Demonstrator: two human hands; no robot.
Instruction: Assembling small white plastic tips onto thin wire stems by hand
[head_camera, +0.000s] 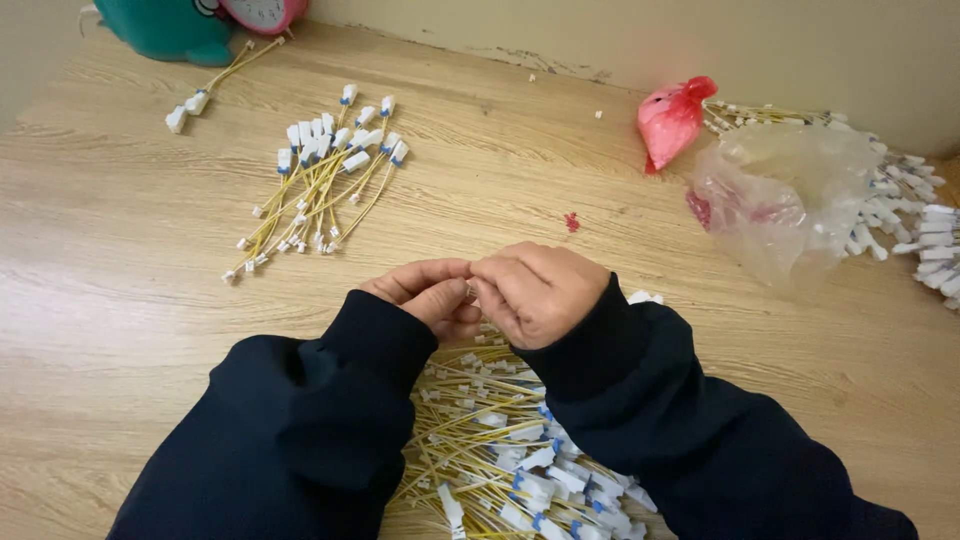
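Hands: left hand (428, 292) and right hand (530, 290) pressing together, pinching small part, barely visible, above heap of thin yellow wire leads with white plastic connectors (500, 460) on wooden worktop (120, 250); keeping fingertip grip close, steady.

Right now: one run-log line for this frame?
left hand + right hand: together, pinching small part, unclear | below: yellow wire pile | upper left: wire bundle | right: clear bag, red bag

It looked like home piecework: a wood-grain table (120, 250) against a scuffed wall (700, 40), with a teal toy clock (200, 20) at its far edge above bundled yellow wire leads (320, 175).
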